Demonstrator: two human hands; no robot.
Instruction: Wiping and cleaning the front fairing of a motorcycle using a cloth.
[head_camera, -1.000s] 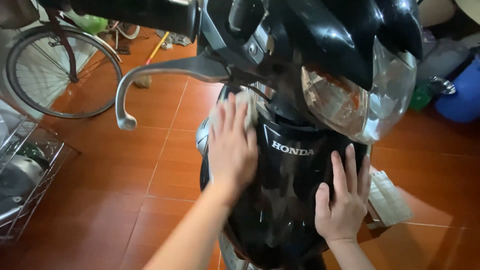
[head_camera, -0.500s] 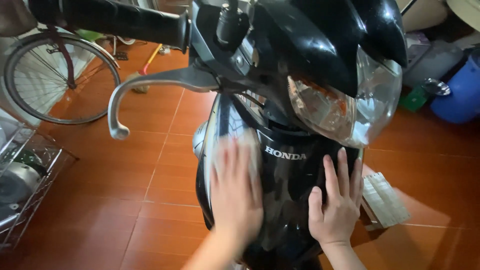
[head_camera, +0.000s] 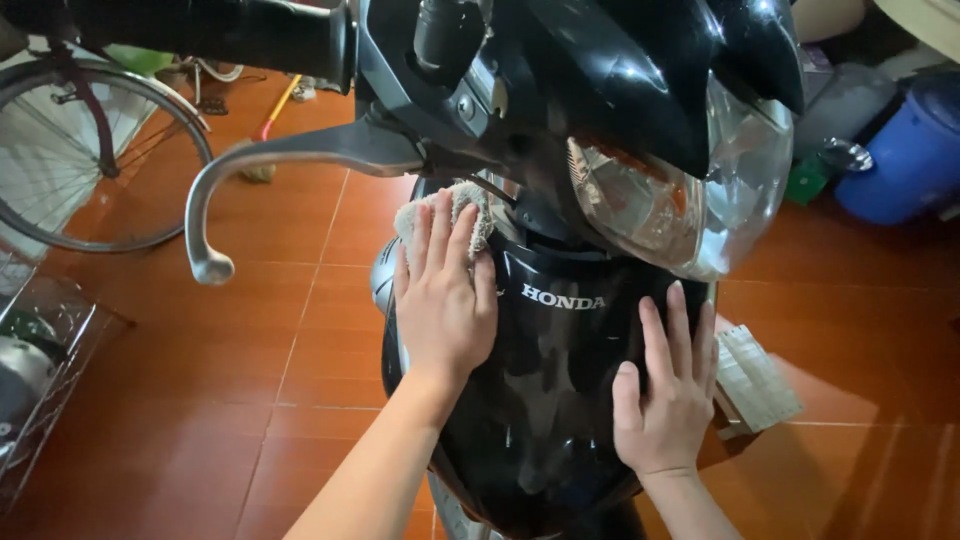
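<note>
— Since a moment ago the left hand (head_camera: 443, 300) has slid back up the panel (head_camera: 545, 400), from low beside the right hand to just under the headlight (head_camera: 690, 190).

— What are its fingers (head_camera: 440, 235) doing?

— They lie flat and spread, pressing a pale rag (head_camera: 455, 205) onto the upper left edge of the black front panel. No real grip, as far as I can tell; the palm pins the cloth so it rubs the gloss.

— And the other hand?

— The right hand (head_camera: 665, 395) rests open on the lower right of the panel, fingers straight and slightly apart, holding nothing. Probably it steadies the bike's front against the rubbing.

— Where is the rag exactly?

— Bunched under the left fingertips, poking out above them, tucked where panel meets steering column.

— What's around?

— A silver brake lever (head_camera: 270, 170) curves out just left of the rag, with the black grip (head_camera: 200, 30) above it; both crowd the space the left hand works in. Far left stands a bicycle wheel (head_camera: 90, 160), near left a wire rack (head_camera: 45, 370). Far right sits a blue tub (head_camera: 905, 150), and the floor is orange tile (head_camera: 250, 340).
</note>
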